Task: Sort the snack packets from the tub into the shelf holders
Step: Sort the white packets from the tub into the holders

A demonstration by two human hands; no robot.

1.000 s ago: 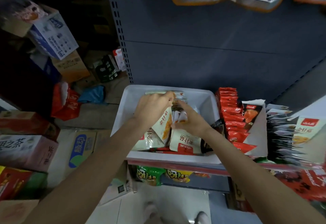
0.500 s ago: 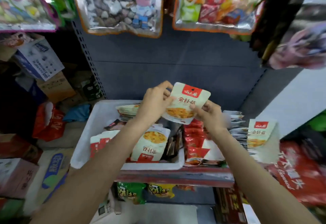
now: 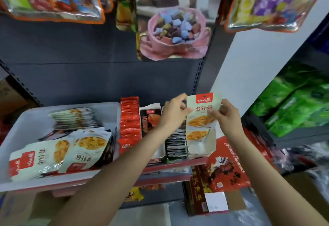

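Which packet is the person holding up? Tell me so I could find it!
Find the white tub on the shelf, then look right, past the red packets and dark packets. There the left hand and right hand hold up a pale packet. It alone is upright in the air, red label on top.

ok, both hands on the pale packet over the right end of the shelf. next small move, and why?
Probably lower the pale packet straight down into the holder under it. Left hand and right hand pinch its upper edges, it hangs upright, and the holder's front already shows the same noodle print, so the type seems to match. The tub still holds more.
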